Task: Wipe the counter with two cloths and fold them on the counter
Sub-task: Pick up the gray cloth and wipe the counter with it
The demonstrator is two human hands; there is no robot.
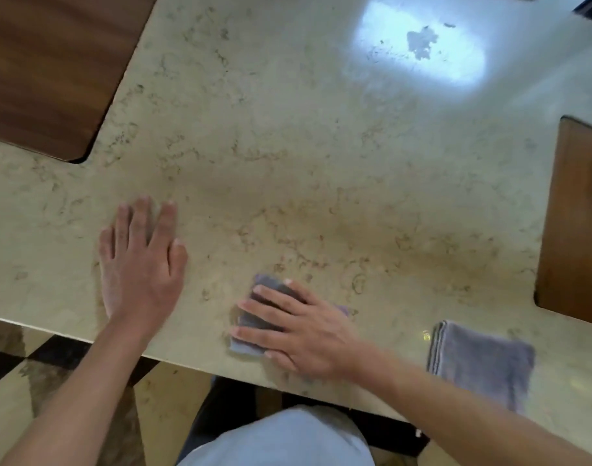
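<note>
A beige marble counter [287,163] fills the head view. My right hand [301,331] lies flat with spread fingers on a small folded grey cloth [250,331] near the counter's front edge, covering most of it. A second grey cloth [482,361], folded into a square, lies alone on the counter to the right of my right forearm. My left hand [141,260] rests palm down on the bare counter to the left, fingers apart, holding nothing.
A dark wooden inset panel [45,68] sits at the back left and another wooden panel [577,223] at the right edge. A bright light reflection [422,45] shows at the back. The counter's front edge [86,338] runs diagonally above a checkered floor [35,381].
</note>
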